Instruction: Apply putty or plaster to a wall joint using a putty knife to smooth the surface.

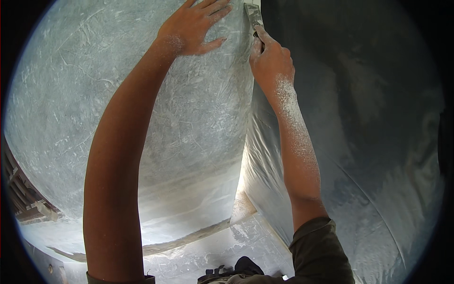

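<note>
Head view, sole entry.

Item: scraper (254, 15), one, flat metal blade, dark handle mostly covered by the grip. Location: top of the view, right of centre, at the seam where the grey streaked surface (198, 128) meets the dark glossy sheet (378, 113). Long axis: nearly in line with that seam, blade end pointing up and slightly left, away from the wearer. Whether the blade edge touches the surface cannot be told.

Item: right hand (274, 59). Fingers clamped on the scraper handle, one finger stretched toward the blade. This is the nearer hand; the blade extends directly beyond its fingers. Forearm marked with white powder.

Item: left hand (196, 28). Fingers apart, holding nothing, palm seemingly flat on the grey surface; some fingertips cut off by the upper edge. Thumb points right; the scraper lies to its right, across a strip of grey surface.

Surroundings: brown slatted object (21, 187), lower left; black object (236, 267), bottom centre, identity unclear; dark sleeve (319, 251) on the right arm.
</note>
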`<state>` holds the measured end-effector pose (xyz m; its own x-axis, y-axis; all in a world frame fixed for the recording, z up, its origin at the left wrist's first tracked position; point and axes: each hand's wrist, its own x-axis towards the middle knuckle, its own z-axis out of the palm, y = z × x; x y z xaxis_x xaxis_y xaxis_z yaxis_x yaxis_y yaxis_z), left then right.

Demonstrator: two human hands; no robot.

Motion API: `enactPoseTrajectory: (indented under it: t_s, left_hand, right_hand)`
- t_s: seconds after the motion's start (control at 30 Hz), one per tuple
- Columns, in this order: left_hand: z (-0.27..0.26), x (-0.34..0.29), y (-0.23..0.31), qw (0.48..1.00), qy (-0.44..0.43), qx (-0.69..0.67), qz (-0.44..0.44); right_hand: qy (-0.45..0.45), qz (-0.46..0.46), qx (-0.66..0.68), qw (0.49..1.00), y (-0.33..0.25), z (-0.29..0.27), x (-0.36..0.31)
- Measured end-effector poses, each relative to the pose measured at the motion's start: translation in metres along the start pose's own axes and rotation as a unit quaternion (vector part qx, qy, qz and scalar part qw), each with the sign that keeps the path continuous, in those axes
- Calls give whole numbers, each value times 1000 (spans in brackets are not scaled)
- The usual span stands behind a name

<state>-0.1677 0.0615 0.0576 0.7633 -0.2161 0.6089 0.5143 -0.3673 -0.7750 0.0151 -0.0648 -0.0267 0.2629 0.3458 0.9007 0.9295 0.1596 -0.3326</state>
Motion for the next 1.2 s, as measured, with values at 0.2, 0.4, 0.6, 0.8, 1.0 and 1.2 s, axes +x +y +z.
enactPoseTrajectory:
  t_s: [0.2,0.4,0.6,0.8,1.0,1.2]
  left_hand:
    - [-39,16,23,988,-144,18,-57]
    - [-40,14,20,987,-149,17,-59]
    - [-40,17,23,986,-155,23,-61]
    - [-37,16,21,989,-135,17,-54]
    - [-39,15,22,987,-150,19,-63]
    - [-38,17,22,985,-159,20,-59]
  right_hand:
    - [-31,20,-3,999,10,-1,-15]
    - [-32,25,15,999,8,-4,-3]
    - [-16,28,3,999,9,0,1]
    - [-40,29,-4,999,15,1,-6]
    - [-13,12,31,999,10,2,-1]
    - [-13,15,3,1000,13,4,-4]
